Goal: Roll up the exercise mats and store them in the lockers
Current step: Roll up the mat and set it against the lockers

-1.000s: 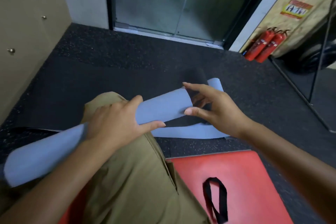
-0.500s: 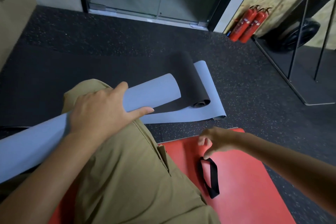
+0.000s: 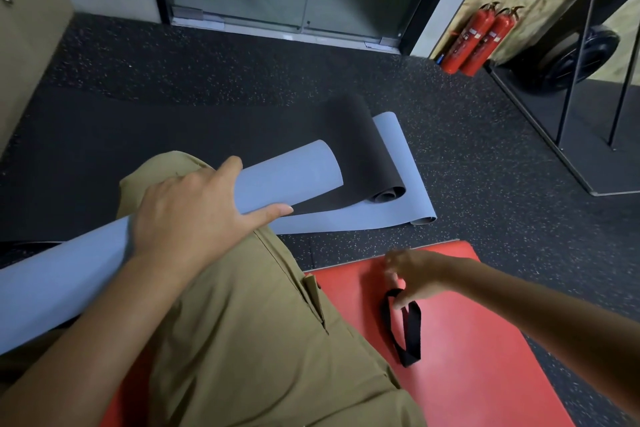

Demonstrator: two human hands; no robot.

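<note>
1. A red mat covers the floor at five o'clock beneath the kneeling person.
2. The rolled blue mat lies across a thigh, gripped by the left hand.
3. The right hand pinches a black strap on the red mat.

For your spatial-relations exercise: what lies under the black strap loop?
The black strap loop lies on the red mat, the right hand pinching its top. The floor beneath the mat is covered.
</note>
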